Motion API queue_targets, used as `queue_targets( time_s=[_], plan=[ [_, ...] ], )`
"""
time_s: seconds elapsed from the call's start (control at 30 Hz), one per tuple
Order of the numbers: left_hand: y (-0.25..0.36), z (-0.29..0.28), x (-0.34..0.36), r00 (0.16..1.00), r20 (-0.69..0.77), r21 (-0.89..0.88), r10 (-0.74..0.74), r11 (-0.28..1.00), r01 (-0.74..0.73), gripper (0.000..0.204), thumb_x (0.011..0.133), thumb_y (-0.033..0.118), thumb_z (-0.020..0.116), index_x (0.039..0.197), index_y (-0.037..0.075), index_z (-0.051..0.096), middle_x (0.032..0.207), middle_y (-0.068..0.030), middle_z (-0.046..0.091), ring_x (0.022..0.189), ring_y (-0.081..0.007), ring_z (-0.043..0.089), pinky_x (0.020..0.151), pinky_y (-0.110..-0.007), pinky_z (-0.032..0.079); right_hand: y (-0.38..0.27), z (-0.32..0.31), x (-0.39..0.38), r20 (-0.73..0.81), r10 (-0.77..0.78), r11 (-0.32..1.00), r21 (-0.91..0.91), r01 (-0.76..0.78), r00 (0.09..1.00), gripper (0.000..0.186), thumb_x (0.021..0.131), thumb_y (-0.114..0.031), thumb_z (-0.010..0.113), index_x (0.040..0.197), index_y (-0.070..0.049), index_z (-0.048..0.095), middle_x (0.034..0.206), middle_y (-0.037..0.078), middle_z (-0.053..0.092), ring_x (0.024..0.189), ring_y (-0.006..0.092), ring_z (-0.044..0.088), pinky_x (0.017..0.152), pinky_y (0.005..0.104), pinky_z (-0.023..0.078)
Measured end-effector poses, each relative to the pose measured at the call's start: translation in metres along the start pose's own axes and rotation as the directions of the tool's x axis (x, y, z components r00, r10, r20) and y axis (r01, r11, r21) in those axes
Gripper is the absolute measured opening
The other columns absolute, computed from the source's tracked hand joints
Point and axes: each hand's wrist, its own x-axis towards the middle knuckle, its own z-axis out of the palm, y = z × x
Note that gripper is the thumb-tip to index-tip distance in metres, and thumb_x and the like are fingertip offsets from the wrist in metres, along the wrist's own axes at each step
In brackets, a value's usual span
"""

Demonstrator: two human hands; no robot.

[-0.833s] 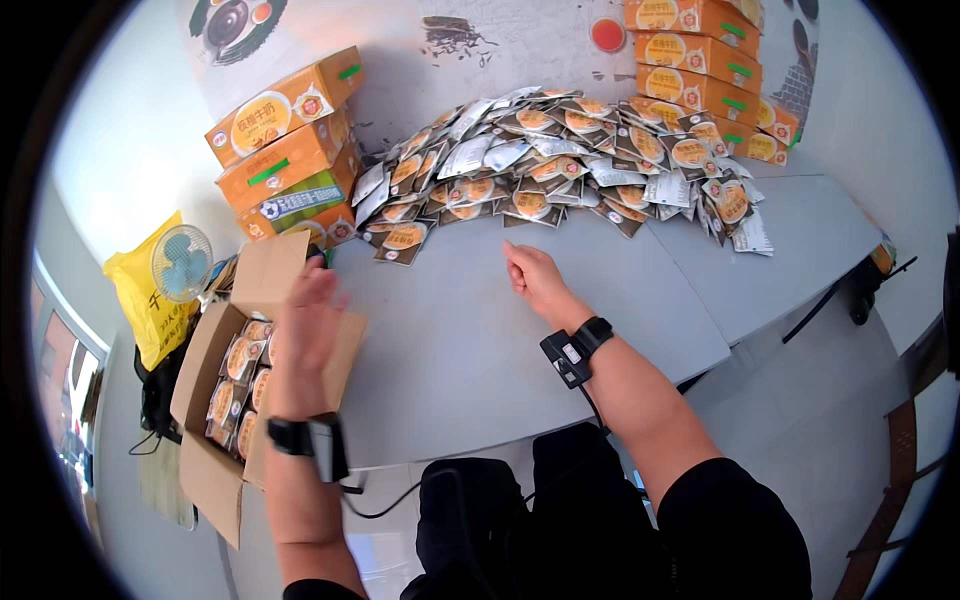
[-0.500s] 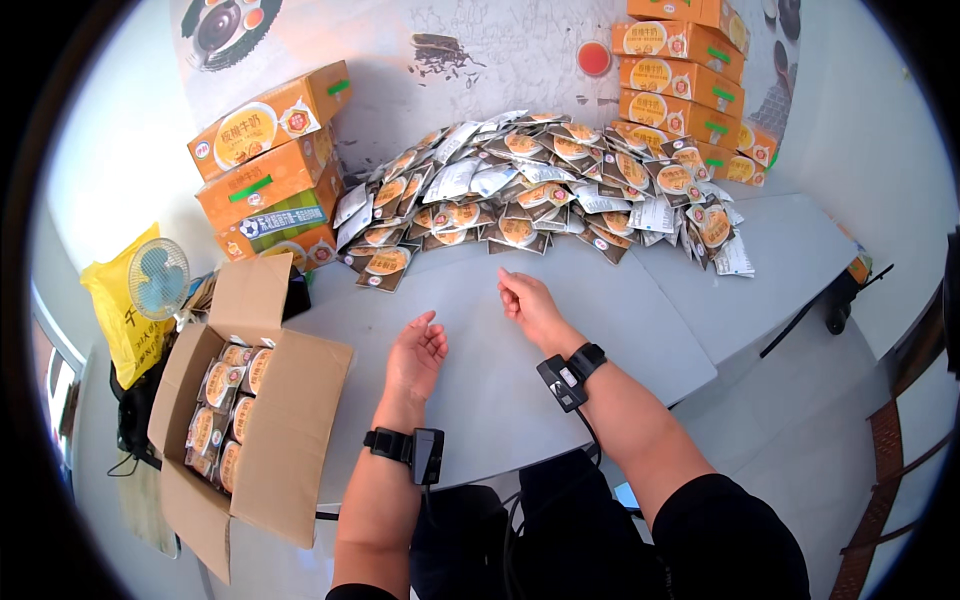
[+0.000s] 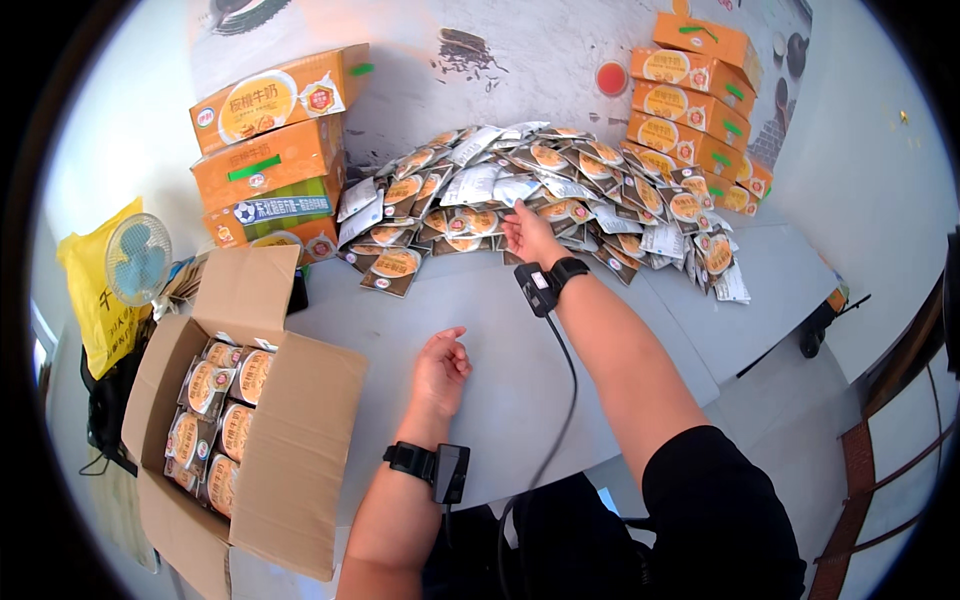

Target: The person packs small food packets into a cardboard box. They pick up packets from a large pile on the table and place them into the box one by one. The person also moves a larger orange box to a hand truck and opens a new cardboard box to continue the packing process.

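The pile of sachets (image 3: 465, 222) is the landmark here: the right hand (image 3: 528, 238), which half a second ago hung over the worktop (image 3: 370, 312) short of it, now reaches to its near face, around the middle. Its fingers are bent in among the front sachets, but whether they are apart or closed on one I cannot tell. The left hand (image 3: 441, 374), over the cardboard carton (image 3: 300, 440) in the earliest view, is now well in front of the pile, above the worktop; its fingers are loosely curled and apart, with nothing in them. My reading is that attention has passed from the carton to the pile, with the right hand doing the reaching. The carton stands left of the pile and nearer the person, partly filled with packets (image 3: 236, 430); its right-hand flap slopes out toward the left forearm, an edge to mind. Between the pile and the person lies a broad bare stretch of worktop, giving both hands room. Behind, there is less space: orange boxes rise at the pile's left end (image 3: 268, 125) and right end (image 3: 690, 110), and a wall (image 3: 545, 60) backs it. A black cable (image 3: 573, 390) trails from the right wrist, so it could snag.
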Motion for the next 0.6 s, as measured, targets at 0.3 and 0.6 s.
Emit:
queue_targets(
  time_s=[0.3,0.6],
  plan=[
    [-0.005,0.004,-0.002,1.0,0.016,-0.02,0.018,1.0,-0.017,0.017,0.085,0.016,0.053,0.096,0.003,0.054,0.063,-0.0012,0.05,0.054,-0.0113,0.044,0.051,-0.023,0.037,-0.002,0.02,0.033,-0.118,-0.147,0.969,0.18,0.166,0.982,0.019,0.084,-0.017,0.051,0.095,-0.002,0.046,0.091,0.01,0.049,0.081,0.0256,0.061,0.062,0.0309,0.054],
    [0.001,-0.009,0.001,0.999,0.044,-0.002,-0.007,1.0,0.007,0.022,0.087,0.021,0.05,0.101,0.004,0.055,0.067,-0.0017,0.052,0.057,-0.0122,0.047,0.054,-0.025,0.04,0.005,0.044,-0.075,-0.116,-0.221,0.906,0.343,0.247,0.968,0.011,0.082,-0.017,0.048,0.08,-0.006,0.047,0.076,0.006,0.051,0.066,0.018,0.056,0.059,0.031,0.052]
  ],
)
